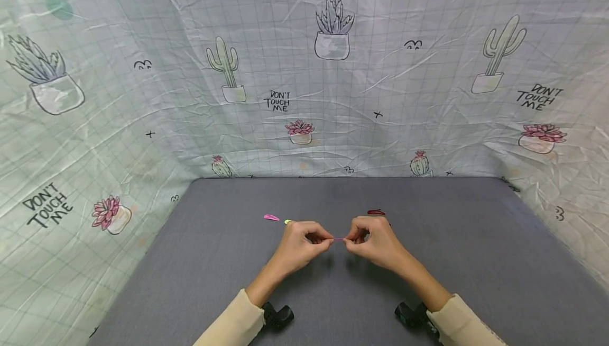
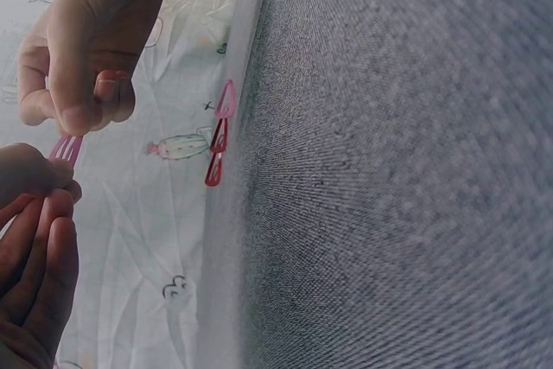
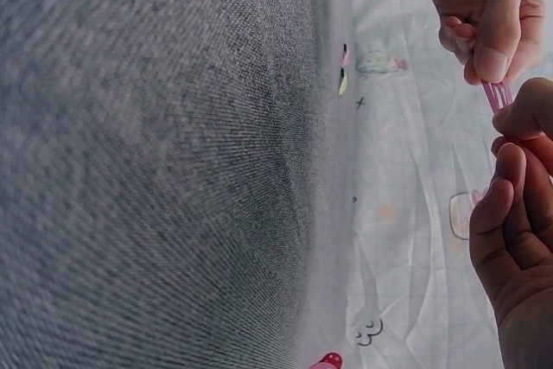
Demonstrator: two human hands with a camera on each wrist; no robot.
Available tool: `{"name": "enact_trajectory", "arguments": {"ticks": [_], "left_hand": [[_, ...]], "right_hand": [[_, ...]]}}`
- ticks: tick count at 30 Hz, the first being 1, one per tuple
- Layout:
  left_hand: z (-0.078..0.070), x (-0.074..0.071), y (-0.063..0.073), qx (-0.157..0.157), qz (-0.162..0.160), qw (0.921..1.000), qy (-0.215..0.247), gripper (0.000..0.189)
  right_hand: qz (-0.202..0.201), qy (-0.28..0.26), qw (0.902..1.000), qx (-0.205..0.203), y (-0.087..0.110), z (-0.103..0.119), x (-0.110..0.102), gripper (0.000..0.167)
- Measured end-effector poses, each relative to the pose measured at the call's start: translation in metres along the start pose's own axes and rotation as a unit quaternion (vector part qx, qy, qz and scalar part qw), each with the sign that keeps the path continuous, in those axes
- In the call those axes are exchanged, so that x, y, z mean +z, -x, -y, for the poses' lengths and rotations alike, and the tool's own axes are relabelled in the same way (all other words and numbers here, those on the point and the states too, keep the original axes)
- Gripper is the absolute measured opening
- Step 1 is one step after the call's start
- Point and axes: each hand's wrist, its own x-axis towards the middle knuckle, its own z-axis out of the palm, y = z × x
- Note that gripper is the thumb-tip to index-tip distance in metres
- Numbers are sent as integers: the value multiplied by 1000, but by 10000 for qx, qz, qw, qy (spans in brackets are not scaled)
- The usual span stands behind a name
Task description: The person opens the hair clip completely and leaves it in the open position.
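Both hands meet over the middle of the table, pinching a slim pink hair snap clip between them. My left hand holds one end with thumb and fingertips. At the opposite end, my right hand grips it the same way. Part of the clip shows between the fingertips in the left wrist view, its slots visible. The right wrist view shows the same clip; its ends are hidden by the fingers.
Beyond my left hand lie another pink clip and a yellow-green clip, partly hidden. A dark red clip lies past my right hand; the left wrist view shows another pink clip near it. Patterned cloth borders the grey table.
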Motion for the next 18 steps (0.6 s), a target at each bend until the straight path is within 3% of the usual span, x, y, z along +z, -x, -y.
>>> {"name": "enact_trajectory", "arguments": {"ticks": [18], "left_hand": [[-3, 1, 0, 17, -6, 10000, 24, 12]], "right_hand": [[67, -31, 9999, 86, -1, 4, -3, 32]]}}
